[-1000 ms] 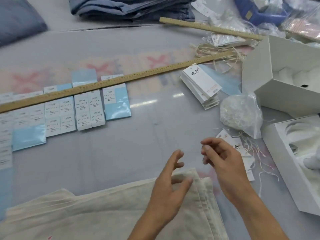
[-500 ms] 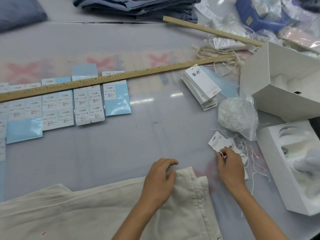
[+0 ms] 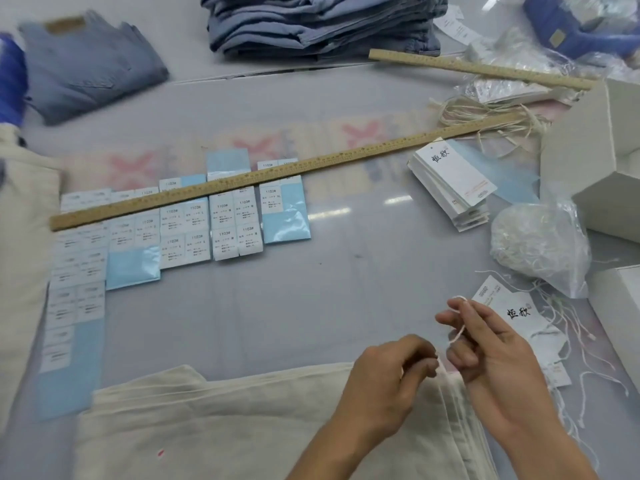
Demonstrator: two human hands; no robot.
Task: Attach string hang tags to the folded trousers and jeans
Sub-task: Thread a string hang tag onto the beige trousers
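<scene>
I see the white string (image 3: 456,332) looped over my right hand (image 3: 491,355): it runs over the raised fingertips and down between the fingers, pinched there. Lower end drops toward my left hand (image 3: 391,379), whose fingers are curled, tips together at the string's bottom end. Can't tell if they actually pinch it; contact point is tiny and partly hidden by the knuckles.

Both hands sit over the top right corner of the cream folded trousers (image 3: 225,420), at the near edge of the table (image 3: 346,289). Trousers cut off by the bottom of the frame. Can't make out a belt loop or what the string passes through.

Just right of my right hand: loose hang tags (image 3: 516,311) with strings, partly covered by the hand, so no count. Behind those, one clear bag of string (image 3: 540,244), then one stack of hang tags (image 3: 453,181); number in the stack is unreadable.

Two white boxes (image 3: 595,161) at the right edge, both cropped.

Two wooden rulers: long ruler (image 3: 277,174) lying across the sticker sheets (image 3: 187,233), short ruler (image 3: 481,69) further back. Sheets are in roughly six columns; the left ones are blurred and the print is mostly unreadable.

A bundle of tan cords (image 3: 485,114) lies at the long ruler's right end.

Far edge: one stack of blue jeans (image 3: 322,26), top cropped; one separate folded pair of jeans (image 3: 90,67) at left, motion-blurred. More cream cloth (image 3: 24,237) at the left edge, cut off.
</scene>
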